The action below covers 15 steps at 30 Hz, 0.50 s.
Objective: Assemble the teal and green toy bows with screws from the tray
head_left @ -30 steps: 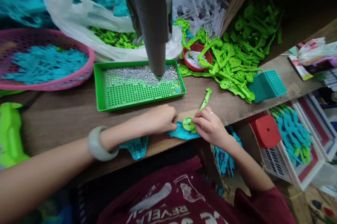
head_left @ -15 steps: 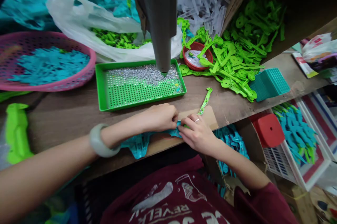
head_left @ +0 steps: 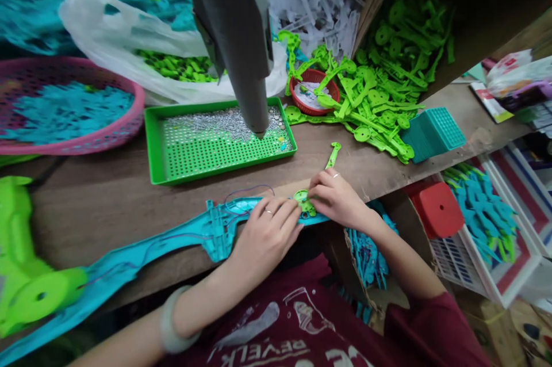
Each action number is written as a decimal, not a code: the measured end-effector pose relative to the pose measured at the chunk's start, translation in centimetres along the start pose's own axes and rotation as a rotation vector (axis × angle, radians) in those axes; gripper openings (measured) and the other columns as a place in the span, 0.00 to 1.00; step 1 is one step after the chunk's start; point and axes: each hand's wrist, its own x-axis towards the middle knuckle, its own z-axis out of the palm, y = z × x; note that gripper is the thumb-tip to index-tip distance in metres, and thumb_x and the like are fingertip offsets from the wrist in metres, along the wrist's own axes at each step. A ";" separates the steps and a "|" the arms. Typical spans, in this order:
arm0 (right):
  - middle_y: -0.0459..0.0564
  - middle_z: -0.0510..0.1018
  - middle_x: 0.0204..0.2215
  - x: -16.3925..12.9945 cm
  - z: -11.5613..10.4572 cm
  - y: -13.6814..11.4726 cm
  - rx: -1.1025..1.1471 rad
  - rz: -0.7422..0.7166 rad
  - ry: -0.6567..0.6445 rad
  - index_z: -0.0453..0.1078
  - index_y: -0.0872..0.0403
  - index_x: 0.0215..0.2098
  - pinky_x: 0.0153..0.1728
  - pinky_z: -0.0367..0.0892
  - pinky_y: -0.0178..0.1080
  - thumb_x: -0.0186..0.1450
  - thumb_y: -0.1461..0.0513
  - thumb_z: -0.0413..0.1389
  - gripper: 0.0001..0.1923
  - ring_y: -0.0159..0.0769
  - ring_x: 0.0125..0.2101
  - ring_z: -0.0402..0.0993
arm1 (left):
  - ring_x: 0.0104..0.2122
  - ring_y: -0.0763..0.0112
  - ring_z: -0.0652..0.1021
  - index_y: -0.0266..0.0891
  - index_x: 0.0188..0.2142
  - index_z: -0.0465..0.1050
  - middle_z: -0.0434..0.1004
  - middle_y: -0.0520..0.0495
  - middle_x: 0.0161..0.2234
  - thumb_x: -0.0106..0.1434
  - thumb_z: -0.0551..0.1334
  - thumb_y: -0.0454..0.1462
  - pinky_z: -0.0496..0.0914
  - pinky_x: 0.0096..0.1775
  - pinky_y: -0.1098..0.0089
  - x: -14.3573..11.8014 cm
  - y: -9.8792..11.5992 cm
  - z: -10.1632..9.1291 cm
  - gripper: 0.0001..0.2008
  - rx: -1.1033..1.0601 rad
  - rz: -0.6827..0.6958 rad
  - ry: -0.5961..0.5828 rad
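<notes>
- Since a second ago the left hand (head_left: 265, 234) has dropped back from over the counter (head_left: 99, 200) to its front edge, and more of the long teal piece (head_left: 172, 243) now shows.
- Left fingers lie together, flat on the teal piece, apparently pinning it down.
- Right hand (head_left: 336, 199) pinches the green disc part (head_left: 303, 201), fingers clamped, seating it on the teal end just ahead of the left fingertips.
- Thin wire (head_left: 248, 190) loops beyond the left fingers.
- Teal piece overhangs the counter edge; bare wood lies between the fingers and the green tray (head_left: 156, 151), under the grey tool (head_left: 245, 50).
</notes>
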 end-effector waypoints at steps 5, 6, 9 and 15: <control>0.52 0.75 0.39 1.6 0.4 0.2 -0.154 -0.015 -0.152 0.75 0.54 0.35 0.35 0.58 0.40 0.72 0.63 0.55 0.08 0.40 0.41 0.64 | 0.45 0.57 0.78 0.33 0.47 0.79 0.83 0.39 0.45 0.73 0.56 0.35 0.67 0.51 0.58 -0.2 0.8 1.2 0.13 0.038 -0.037 0.040; 0.52 0.75 0.40 1.8 0.4 0.2 -0.166 -0.017 -0.175 0.74 0.54 0.36 0.34 0.58 0.40 0.72 0.63 0.55 0.08 0.40 0.41 0.64 | 0.45 0.57 0.78 0.33 0.47 0.79 0.83 0.39 0.46 0.73 0.55 0.35 0.68 0.51 0.58 -0.2 0.8 1.2 0.13 0.040 -0.039 0.040; 0.52 0.75 0.39 2.0 0.4 0.1 -0.163 -0.025 -0.212 0.74 0.54 0.37 0.33 0.59 0.39 0.73 0.63 0.53 0.09 0.40 0.41 0.64 | 0.47 0.57 0.79 0.34 0.47 0.79 0.82 0.39 0.48 0.73 0.55 0.34 0.68 0.52 0.58 -0.2 0.7 1.2 0.13 0.037 -0.038 0.036; 0.54 0.75 0.45 1.4 -3.3 1.7 0.068 -0.139 -0.127 0.76 0.55 0.40 0.47 0.69 0.41 0.70 0.62 0.58 0.05 0.39 0.46 0.70 | 0.45 0.56 0.80 0.35 0.45 0.79 0.83 0.40 0.45 0.72 0.57 0.36 0.71 0.52 0.56 -0.2 0.8 1.8 0.12 0.117 -0.011 0.042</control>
